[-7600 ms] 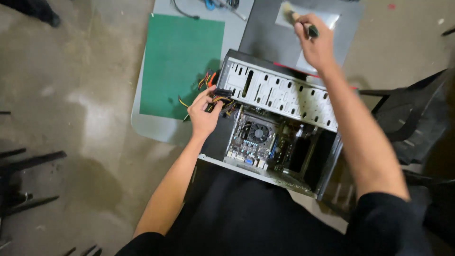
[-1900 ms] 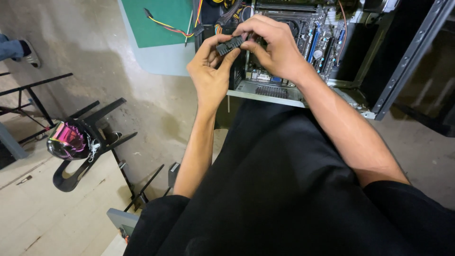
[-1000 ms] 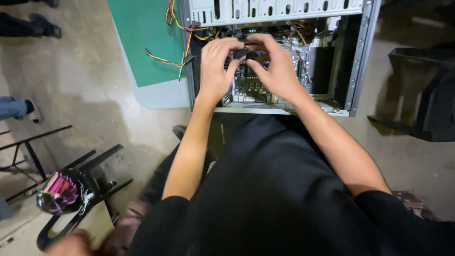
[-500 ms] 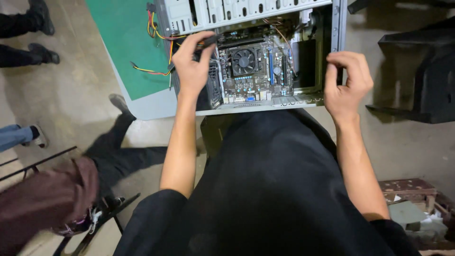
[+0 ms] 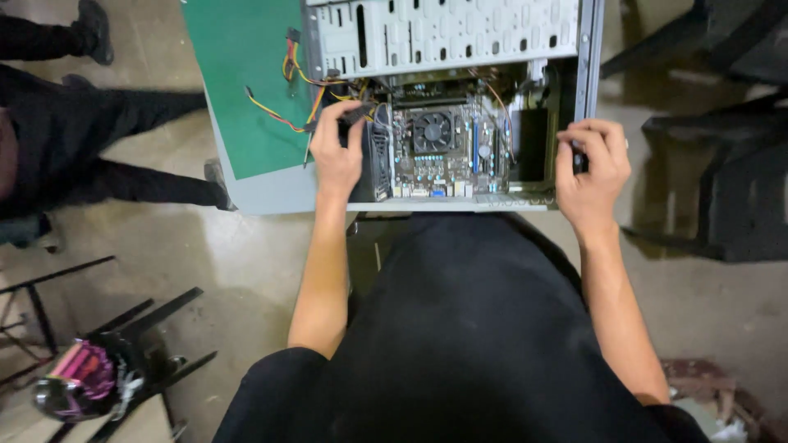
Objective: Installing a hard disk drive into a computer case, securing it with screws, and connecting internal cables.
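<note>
both hands (image 5: 336,156) (image 5: 593,168) grip half-cropped computer case (image 5: 588,66).

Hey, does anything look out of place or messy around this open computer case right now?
Loose coloured wires spill out of the case onto the green mat, beside the left hand. Nothing looks broken.

wire bundle (image 5: 316,86) crowding case (image 5: 460,37) left, middle open

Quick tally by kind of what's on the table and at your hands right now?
Open computer case: 1
Cooling fan: 1
Green mat: 1
Coloured wire bundle: 1, at the left hand
Hands on the case: 2, counting the right hand on its edge
Total: 6
</note>
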